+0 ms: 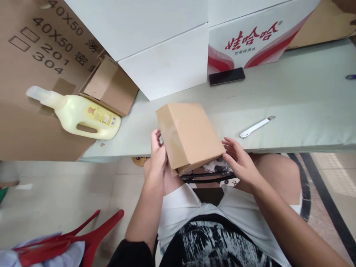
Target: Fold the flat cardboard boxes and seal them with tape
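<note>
A small brown cardboard box, with clear tape along its left side, sits tilted at the front edge of the table in front of me. My left hand grips its left side, with some fingers hidden behind the cardboard. At the lower right corner, my right hand holds the box between thumb and fingers. Beneath the box, crumpled clear plastic shows above my lap. A white utility knife lies on the table beyond my right hand.
White cartons stand at the back, with a black phone before them. On the left, a pale yellow bottle lies by a small open carton and a large printed carton. A red chair stands lower left.
</note>
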{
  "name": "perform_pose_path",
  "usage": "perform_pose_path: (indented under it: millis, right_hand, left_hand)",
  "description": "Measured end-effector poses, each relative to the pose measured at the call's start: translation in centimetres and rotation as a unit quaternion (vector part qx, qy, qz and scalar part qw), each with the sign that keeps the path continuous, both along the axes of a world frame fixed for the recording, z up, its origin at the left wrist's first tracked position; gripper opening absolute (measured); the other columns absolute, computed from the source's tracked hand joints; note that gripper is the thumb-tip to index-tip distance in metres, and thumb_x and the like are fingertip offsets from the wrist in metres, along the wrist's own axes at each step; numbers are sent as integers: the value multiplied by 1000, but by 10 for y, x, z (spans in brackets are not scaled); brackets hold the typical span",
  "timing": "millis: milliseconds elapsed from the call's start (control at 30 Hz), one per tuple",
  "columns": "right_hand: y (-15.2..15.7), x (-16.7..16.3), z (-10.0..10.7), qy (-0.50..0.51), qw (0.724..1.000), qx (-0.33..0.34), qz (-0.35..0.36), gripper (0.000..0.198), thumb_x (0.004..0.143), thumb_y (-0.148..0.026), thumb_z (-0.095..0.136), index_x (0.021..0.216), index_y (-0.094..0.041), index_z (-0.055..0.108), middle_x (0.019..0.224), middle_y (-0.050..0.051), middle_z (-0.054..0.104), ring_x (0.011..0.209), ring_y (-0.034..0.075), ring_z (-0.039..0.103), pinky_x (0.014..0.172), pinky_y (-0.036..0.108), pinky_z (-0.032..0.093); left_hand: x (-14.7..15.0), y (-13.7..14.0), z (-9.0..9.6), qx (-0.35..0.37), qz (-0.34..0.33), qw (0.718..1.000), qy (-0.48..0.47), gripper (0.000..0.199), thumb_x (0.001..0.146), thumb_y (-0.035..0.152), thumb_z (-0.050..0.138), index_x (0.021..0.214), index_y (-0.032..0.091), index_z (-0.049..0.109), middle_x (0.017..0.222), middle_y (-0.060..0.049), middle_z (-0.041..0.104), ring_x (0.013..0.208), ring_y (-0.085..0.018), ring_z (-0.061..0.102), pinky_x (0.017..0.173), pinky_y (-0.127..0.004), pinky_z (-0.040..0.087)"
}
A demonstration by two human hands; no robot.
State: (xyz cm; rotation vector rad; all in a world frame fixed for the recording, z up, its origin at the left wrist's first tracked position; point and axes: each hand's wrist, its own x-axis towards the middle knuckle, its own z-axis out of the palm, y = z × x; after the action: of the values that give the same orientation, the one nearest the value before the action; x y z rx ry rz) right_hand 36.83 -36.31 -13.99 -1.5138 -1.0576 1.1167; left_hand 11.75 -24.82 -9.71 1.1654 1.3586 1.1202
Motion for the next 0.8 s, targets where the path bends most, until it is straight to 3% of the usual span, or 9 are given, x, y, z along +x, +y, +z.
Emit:
perform_pose_path:
  millis: [100, 200, 333, 467, 600, 700, 800]
  right_hand:
    - [-3, 0, -7, 87, 995, -27, -49, 76, 81, -64, 72, 143, -29, 47, 151, 15, 55, 138, 32, 56, 114, 52, 50]
    - [-3, 2, -6, 141, 985, -32, -96, 78, 79, -64, 74, 144, -32, 45, 148, 14, 58, 134, 30, 61, 110, 50, 53]
    - [-2, 7, 1, 176, 983, -29, -45, 66, 79, -64, 74, 131, -29, 54, 129, 11, 71, 124, 28, 67, 108, 48, 55]
    - [-5, 12, 7, 162, 986, -26, -21, 64, 75, -64, 78, 119, -31, 46, 112, 6, 75, 105, 25, 72, 90, 44, 61]
    - [-7, 13, 9, 165, 985, -40, -7, 67, 68, -66, 83, 110, -30, 46, 107, 5, 74, 98, 24, 72, 82, 39, 62]
    - [-5, 11, 7, 169, 985, -25, -35, 63, 67, -67, 82, 108, -28, 54, 106, 6, 74, 102, 26, 71, 86, 41, 61]
    - [-1, 9, 6, 140, 986, -17, -91, 56, 66, -62, 84, 100, -26, 60, 103, 7, 74, 102, 26, 70, 90, 42, 59]
  left_hand:
    - [-5, -1, 7, -76, 47, 989, -114, 59, 73, 24, 69, 127, 35, 48, 112, 0, 71, 90, -19, 72, 74, -28, 58]
    - [-4, -1, 4, -97, 69, 979, -165, 70, 72, 27, 67, 137, 35, 42, 116, -1, 72, 94, -19, 73, 78, -29, 59]
    - [4, -6, -10, -101, 56, 979, -170, 74, 77, 33, 67, 145, 35, 38, 130, -3, 70, 107, -21, 73, 86, -31, 59]
    - [6, -12, -26, -112, 20, 970, -215, 70, 82, 37, 67, 147, 40, 39, 141, 1, 66, 117, -19, 70, 93, -29, 58]
    - [5, -11, -35, -139, 13, 958, -249, 75, 80, 36, 73, 147, 41, 40, 138, 3, 67, 115, -18, 70, 92, -28, 57]
    - [7, -7, -33, -140, 11, 961, -236, 80, 77, 32, 78, 148, 37, 41, 119, 0, 75, 98, -18, 74, 83, -28, 58]
    - [8, -4, -32, -119, 2, 981, -151, 77, 74, 34, 83, 142, 31, 49, 111, -3, 76, 91, -20, 74, 80, -32, 59]
